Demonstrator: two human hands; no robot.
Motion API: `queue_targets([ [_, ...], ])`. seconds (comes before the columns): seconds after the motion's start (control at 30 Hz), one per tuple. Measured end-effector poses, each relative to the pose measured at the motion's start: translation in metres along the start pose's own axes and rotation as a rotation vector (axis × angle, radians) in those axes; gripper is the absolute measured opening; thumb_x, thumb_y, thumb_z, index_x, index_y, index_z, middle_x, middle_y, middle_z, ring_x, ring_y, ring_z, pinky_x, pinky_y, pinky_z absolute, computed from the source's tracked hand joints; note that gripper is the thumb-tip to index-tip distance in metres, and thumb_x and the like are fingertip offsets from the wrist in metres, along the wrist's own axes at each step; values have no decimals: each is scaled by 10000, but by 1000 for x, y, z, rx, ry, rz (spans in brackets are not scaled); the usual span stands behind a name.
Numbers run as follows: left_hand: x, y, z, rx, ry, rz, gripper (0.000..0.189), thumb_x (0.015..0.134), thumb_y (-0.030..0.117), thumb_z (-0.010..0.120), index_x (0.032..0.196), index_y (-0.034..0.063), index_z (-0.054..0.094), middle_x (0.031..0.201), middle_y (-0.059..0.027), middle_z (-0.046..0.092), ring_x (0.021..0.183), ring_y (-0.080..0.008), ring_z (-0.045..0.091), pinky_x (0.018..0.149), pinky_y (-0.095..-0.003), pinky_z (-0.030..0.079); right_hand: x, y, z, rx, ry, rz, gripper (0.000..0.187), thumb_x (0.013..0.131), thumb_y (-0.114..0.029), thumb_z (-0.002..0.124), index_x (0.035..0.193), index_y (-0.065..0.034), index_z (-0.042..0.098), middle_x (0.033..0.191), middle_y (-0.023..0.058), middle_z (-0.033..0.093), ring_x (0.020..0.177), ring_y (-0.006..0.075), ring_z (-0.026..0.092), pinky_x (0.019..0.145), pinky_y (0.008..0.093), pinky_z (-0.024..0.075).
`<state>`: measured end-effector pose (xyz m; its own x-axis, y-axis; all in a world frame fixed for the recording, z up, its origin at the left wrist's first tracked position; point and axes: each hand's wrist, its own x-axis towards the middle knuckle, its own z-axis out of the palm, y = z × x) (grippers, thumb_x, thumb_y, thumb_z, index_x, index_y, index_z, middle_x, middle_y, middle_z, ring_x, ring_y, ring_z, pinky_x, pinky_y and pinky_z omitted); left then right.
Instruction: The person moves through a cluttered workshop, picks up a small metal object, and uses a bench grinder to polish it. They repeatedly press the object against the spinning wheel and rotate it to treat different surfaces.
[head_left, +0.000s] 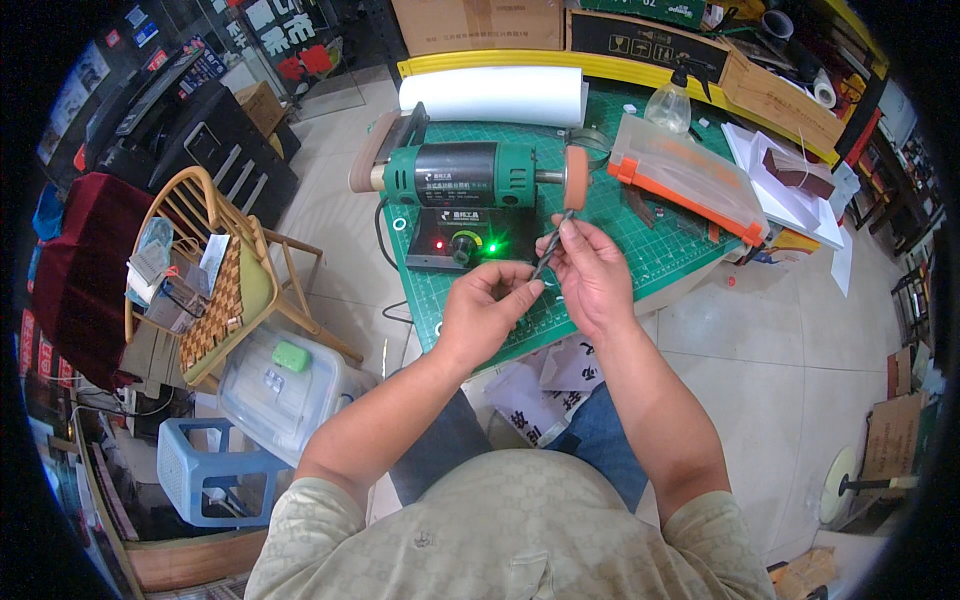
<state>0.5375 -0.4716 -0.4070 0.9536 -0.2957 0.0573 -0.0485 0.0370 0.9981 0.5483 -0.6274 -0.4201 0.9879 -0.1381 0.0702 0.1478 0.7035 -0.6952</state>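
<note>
A dark twist drill bit (550, 249) is held at a slant between both hands. My left hand (491, 304) pinches its lower end between thumb and fingers. Higher up, my right hand (589, 270) grips the bit close to its upper tip. That tip is at the lower edge of an orange grinding wheel (576, 178); whether it touches cannot be told. The wheel sits on the right shaft of a green and black bench grinder (463, 174). A sanding belt (375, 154) is on the machine's left end. Its base carries a dial (465, 244) and lit red and green lamps.
A green cutting mat (660, 255) covers the table. Behind the grinder lies a white paper roll (491, 95). At right are a clear case with orange edges (686, 176) and a spray bottle (669, 105). A wooden chair (247, 277) and lidded plastic bin (277, 382) stand left.
</note>
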Motion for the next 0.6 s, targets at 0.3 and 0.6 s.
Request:
queue_targets([
  [0.3, 0, 1, 0, 2, -6, -24, 181, 863, 86, 715, 1009, -7, 663, 833, 11, 639, 718, -43, 546, 611, -199, 441, 1, 0, -1, 2, -4, -1, 210, 938, -178, 631, 1080, -24, 626, 902, 61, 657, 870, 161, 625, 822, 293, 474],
  [0.6, -1, 2, 0, -9, -2, -23, 184, 858, 85, 720, 1008, -7, 667, 823, 17, 636, 717, -40, 543, 616, -199, 440, 0, 0, -1, 9, 3, 6, 199, 937, -169, 631, 1075, -25, 628, 906, 60, 656, 873, 163, 628, 821, 296, 477],
])
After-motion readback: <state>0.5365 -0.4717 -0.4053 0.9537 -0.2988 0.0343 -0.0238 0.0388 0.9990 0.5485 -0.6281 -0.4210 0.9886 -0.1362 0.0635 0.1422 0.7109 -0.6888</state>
